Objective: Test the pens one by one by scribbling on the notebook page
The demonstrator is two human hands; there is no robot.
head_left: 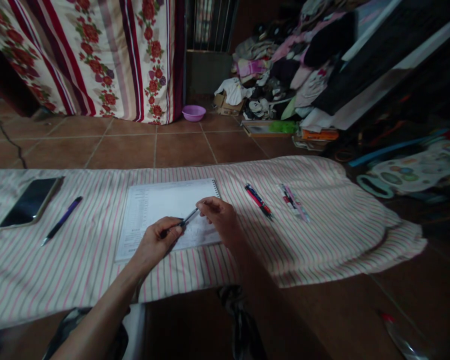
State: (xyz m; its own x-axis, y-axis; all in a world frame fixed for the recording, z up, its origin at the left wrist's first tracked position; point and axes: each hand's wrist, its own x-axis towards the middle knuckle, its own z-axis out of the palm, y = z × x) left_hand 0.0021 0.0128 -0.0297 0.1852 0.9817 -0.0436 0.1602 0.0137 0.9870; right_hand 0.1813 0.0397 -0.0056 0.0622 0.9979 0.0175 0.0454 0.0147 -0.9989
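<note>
Above a spiral notepad point(168, 197), my left hand point(159, 237) is closed around the dark body of a pen point(189, 216). My right hand point(217, 215) pinches the other, thinner end of the same pen, so it slants up to the right between both hands. Printed lines run down the left side of the notepad's page, and its wire binding is on the right edge. The pen's exact tip is hidden by my right fingers.
A phone point(32, 200) and a purple-black pen point(62, 221) lie left on the striped cloth point(97, 270). To the right lie red and black pens point(258, 201) and several pens, pink and clear point(293, 202). A purple basin point(194, 113) and piled clothes point(281, 70) are beyond.
</note>
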